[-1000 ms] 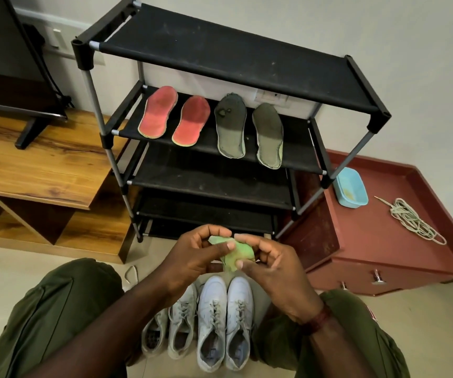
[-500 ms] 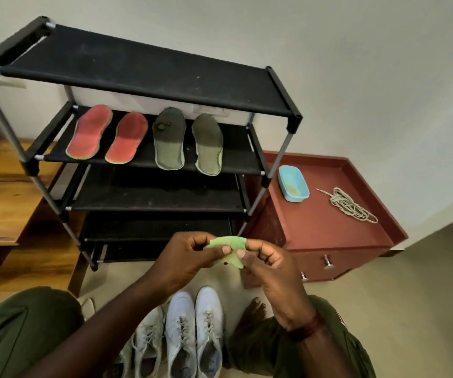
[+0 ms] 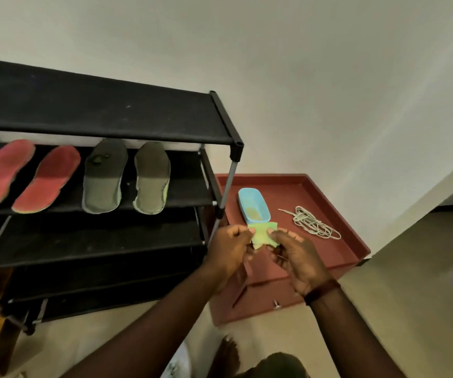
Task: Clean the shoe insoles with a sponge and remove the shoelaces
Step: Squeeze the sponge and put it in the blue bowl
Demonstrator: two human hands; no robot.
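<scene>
Sponge [image 3: 344,235], thin and green, sits at frame centre, pinched between your fingers [image 3: 243,233]: left hand [image 3: 229,251] and right hand [image 3: 297,257] both clamp it. Behind it, a blue tray [image 3: 254,205] and shoelaces [image 3: 312,223] lie on the red counter [image 3: 337,249]; insoles [image 3: 102,177] rest on the rack [image 3: 97,110] at left.

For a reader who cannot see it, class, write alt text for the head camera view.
Two hands, left and right, hold a green sponge between them, in front of a blue dish and a bundle of laces on a red cabinet. Beside it, a black shoe rack holds two red insoles and two grey-green insoles.
</scene>
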